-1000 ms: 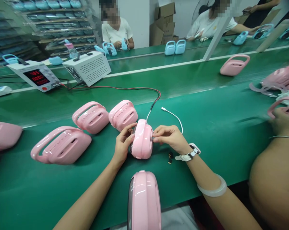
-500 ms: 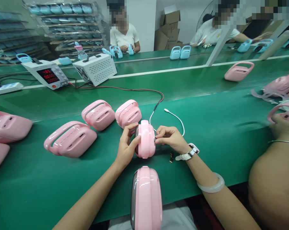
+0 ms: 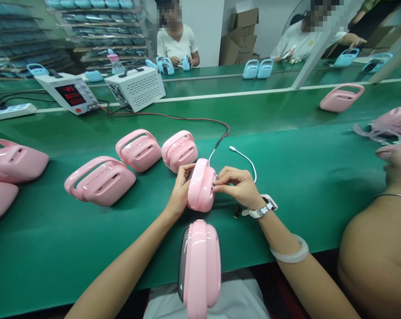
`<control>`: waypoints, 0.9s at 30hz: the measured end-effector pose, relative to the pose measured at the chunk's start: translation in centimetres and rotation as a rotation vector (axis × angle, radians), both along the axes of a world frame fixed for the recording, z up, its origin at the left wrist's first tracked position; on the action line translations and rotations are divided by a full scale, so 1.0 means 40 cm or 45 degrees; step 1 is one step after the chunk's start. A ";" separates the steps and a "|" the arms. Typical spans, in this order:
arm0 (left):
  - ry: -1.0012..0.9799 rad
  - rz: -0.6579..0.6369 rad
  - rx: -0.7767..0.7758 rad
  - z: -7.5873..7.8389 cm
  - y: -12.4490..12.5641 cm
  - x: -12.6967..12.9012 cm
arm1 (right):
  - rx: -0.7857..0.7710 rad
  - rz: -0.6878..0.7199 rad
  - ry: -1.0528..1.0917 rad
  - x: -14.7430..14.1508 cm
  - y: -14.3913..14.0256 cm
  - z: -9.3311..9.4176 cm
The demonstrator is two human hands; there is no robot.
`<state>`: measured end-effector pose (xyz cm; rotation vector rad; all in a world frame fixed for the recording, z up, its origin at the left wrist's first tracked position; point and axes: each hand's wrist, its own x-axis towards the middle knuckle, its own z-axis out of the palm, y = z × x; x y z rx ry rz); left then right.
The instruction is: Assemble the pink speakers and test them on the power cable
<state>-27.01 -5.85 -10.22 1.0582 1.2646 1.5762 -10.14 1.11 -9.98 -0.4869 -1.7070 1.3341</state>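
Note:
My left hand (image 3: 182, 190) grips a pink case with a carry handle (image 3: 200, 188), like a small portable speaker, seen edge-on. At its right side, my right hand (image 3: 235, 184) pinches with thumb and forefinger against the casing; what lies between the fingertips is too small to make out. A white cable (image 3: 209, 161) runs down behind the case near those fingers. A white plug (image 3: 232, 149) lies loose on the table, its lead curving behind my right hand. Beside my wrist is a small black piece with gold contacts (image 3: 236, 212). A second pink case (image 3: 203, 261) stands near my lap.
Several pink cases (image 3: 102, 179) stand to the left on the green table (image 3: 303, 177). A power supply (image 3: 70, 95) and a vented white box (image 3: 137, 91) sit behind. Another person's arm (image 3: 383, 239) is close on the right. Two people (image 3: 177, 44) work across the bench.
The held case has turned and tilted slightly, hiding most of its dark front from view. My right fingers stay at its side. The whole view has shifted a little.

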 end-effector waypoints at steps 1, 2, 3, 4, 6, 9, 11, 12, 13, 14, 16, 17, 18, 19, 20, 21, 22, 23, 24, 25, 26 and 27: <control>0.010 0.002 -0.010 -0.001 0.000 0.001 | 0.015 0.008 -0.019 0.005 0.001 0.003; 0.019 0.003 -0.021 -0.002 0.001 0.002 | 0.026 0.019 -0.036 0.009 0.003 0.005; 0.027 0.001 -0.031 -0.004 0.001 0.002 | 0.033 0.035 -0.050 0.012 0.004 0.007; 0.033 -0.008 -0.040 -0.006 0.002 0.002 | 0.039 0.053 -0.063 0.014 0.004 0.008; 0.038 -0.025 -0.050 -0.010 0.002 0.002 | 0.032 0.063 -0.074 0.013 0.004 0.009; 0.049 -0.038 -0.050 -0.014 0.002 -0.001 | -0.094 0.032 -0.071 0.002 0.002 0.005; 0.050 -0.034 -0.047 -0.015 0.002 -0.003 | -0.253 0.010 -0.083 -0.006 0.004 0.000; 0.045 -0.034 -0.046 -0.016 0.003 -0.004 | -0.333 0.014 -0.100 -0.008 0.007 -0.003; 0.038 -0.038 -0.046 -0.016 0.003 -0.004 | -0.408 0.034 -0.122 -0.008 0.010 -0.006; 0.032 -0.045 -0.045 -0.017 0.003 -0.004 | -0.475 0.071 -0.139 -0.007 0.015 -0.009; 0.021 -0.059 -0.034 -0.017 0.003 -0.003 | -0.584 0.185 -0.148 -0.001 0.024 -0.012; 0.018 -0.065 -0.028 -0.018 0.003 -0.002 | -0.626 0.241 -0.138 0.003 0.027 -0.013; 0.015 -0.067 -0.024 -0.017 0.003 -0.001 | -0.660 0.281 -0.120 0.005 0.030 -0.013; 0.013 -0.067 -0.023 -0.017 0.002 0.000 | -0.687 0.296 -0.101 0.007 0.031 -0.013; 0.013 -0.063 -0.023 -0.017 0.001 0.000 | -0.708 0.290 -0.082 0.007 0.031 -0.013; 0.012 -0.059 -0.026 -0.016 0.001 0.001 | -0.726 0.274 -0.066 0.005 0.030 -0.013; 0.012 -0.054 -0.027 -0.015 0.000 0.002 | -0.743 0.253 -0.053 0.003 0.029 -0.013; 0.011 -0.046 -0.025 -0.015 0.000 0.002 | -0.757 0.235 -0.040 0.000 0.026 -0.013; 0.008 -0.041 -0.024 -0.015 -0.001 0.003 | -0.770 0.225 -0.030 -0.004 0.024 -0.012; 0.003 -0.040 -0.023 -0.015 -0.001 0.003 | -0.783 0.225 -0.024 -0.006 0.021 -0.012; -0.004 -0.045 -0.022 -0.015 0.000 0.003 | -0.794 0.229 -0.019 -0.008 0.019 -0.012; -0.013 -0.059 -0.021 -0.015 0.000 0.003 | -0.803 0.234 -0.016 -0.009 0.017 -0.011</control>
